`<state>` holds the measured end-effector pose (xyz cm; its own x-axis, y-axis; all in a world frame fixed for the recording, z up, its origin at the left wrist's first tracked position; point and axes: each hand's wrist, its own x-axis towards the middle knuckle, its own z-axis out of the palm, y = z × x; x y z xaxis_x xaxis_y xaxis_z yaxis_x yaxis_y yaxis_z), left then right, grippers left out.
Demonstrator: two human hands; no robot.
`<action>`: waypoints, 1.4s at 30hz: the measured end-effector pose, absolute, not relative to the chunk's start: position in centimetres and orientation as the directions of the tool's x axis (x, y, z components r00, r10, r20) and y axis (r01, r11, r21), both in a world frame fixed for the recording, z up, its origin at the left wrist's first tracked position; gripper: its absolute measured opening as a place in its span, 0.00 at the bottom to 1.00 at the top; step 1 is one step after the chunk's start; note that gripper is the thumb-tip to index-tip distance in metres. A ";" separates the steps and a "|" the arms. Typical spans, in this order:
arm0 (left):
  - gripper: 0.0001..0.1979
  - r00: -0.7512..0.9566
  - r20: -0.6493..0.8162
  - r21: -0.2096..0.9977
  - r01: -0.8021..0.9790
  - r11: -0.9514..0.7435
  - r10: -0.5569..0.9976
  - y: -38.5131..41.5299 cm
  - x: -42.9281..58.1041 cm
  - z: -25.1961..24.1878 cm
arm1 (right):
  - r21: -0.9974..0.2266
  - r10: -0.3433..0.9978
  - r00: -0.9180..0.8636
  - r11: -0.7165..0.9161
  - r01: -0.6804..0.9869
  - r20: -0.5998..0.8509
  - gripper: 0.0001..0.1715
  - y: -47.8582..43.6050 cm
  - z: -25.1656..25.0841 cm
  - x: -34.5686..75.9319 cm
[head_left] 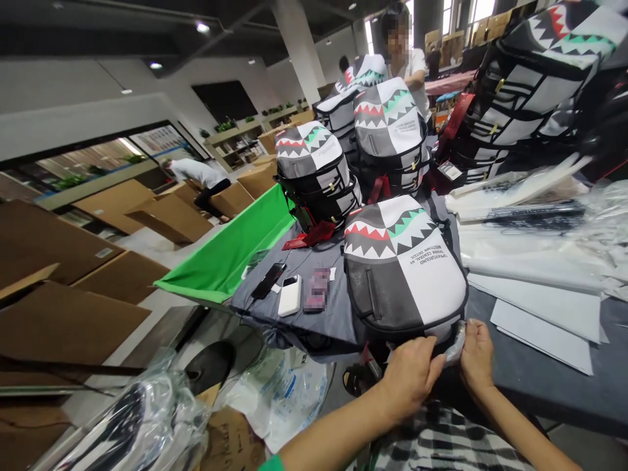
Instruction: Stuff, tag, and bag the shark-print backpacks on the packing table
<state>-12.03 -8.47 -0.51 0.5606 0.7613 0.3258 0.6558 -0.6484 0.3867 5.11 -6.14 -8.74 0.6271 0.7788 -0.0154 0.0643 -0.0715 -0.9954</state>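
A black, grey and white backpack (405, 268) with a red and green shark-tooth pattern lies on the dark cloth of the table, near its front edge. At its lower edge my left hand (412, 369) is closed, its fingers curled at the bag's rim. My right hand (477, 353), just to the right, pinches a crumpled, pale translucent piece (455, 345) that stretches between both hands. The underside of the bag and some of my fingertips are hidden.
More backpacks (390, 124) stand behind, with plastic bags and white sheets (544, 327) at the right. A phone (269, 281) and white power bank (290, 296) lie left, beside a green-lined bin (235, 252). A person (415, 72) stands beyond.
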 end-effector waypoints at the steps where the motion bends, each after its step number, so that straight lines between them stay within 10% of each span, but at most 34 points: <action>1: 0.12 0.575 0.156 0.430 0.692 -0.580 0.803 -7.9 -10.9 -0.2 | -0.993 0.777 0.630 -0.074 0.093 0.001 0.31 -6.1 -8.8 5.2; 5: 0.18 0.604 -0.207 0.596 0.701 -0.390 0.770 -6.1 -8.5 0.5 | -0.982 0.766 0.642 -0.081 0.170 0.048 0.32 -5.7 -8.9 5.2; 22: 0.18 0.536 -0.242 0.738 0.643 -0.205 0.809 -6.0 -8.1 0.2 | -0.957 0.795 0.601 -0.113 0.268 0.074 0.33 -5.8 -9.1 4.9; 35: 0.12 0.451 -0.073 0.501 0.788 -0.359 0.889 -7.4 -7.7 -0.9 | -0.948 0.870 0.485 -0.071 0.310 0.093 0.33 -8.6 -4.8 10.6; 42: 0.08 0.518 0.022 0.311 0.809 -0.498 0.855 -7.5 -7.1 -0.9 | -0.951 0.968 0.047 -0.233 -0.204 -0.248 0.29 -10.1 -1.4 7.8</action>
<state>-7.14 -7.54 -0.90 0.5181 0.8550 0.0223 0.8093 -0.4985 0.3107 7.85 -10.08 -1.35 0.0471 0.9677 -0.2477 -0.2042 -0.2334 -0.9507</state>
